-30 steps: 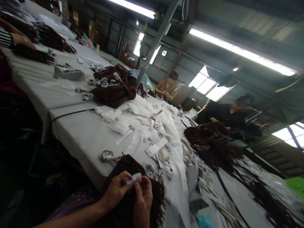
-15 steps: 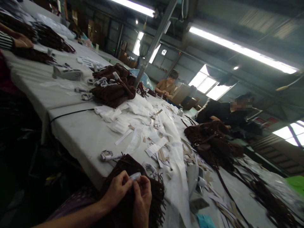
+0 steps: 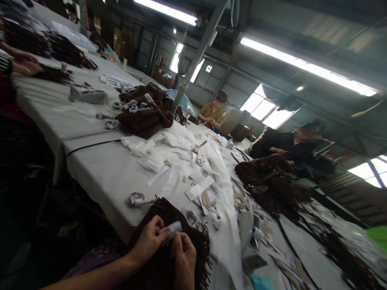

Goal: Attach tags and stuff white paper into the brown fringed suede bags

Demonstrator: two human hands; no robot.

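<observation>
A dark brown fringed bag [image 3: 161, 207] lies at the table's near edge, its fringe hanging along the right side. Over it, my left hand [image 3: 152, 235] pinches the left end of a small piece of white wrapping [image 3: 173, 228]. My right hand [image 3: 184, 249] has its fingers closed at the wrapping's lower right edge; the fingertips are partly hidden. Whatever lies inside the wrapping is not visible. A wrapped strap end with a ring [image 3: 136, 198] rests by the bag's upper left corner, and another wrapped part [image 3: 192, 216] sits to its right.
White paper and brown scraps [image 3: 205, 193] cover the middle of the table [image 3: 93, 169]. A grey tape dispenser [image 3: 252, 257] stands to the right. Brown bags [image 3: 145, 121] are piled farther back, with more [image 3: 269, 177] at right. A co-worker's hands [image 3: 27, 64] are at far left.
My right hand has shifted slightly right and down, showing more of the white wrapping. My left hand stays nearly in place, and the bag lies as before.
</observation>
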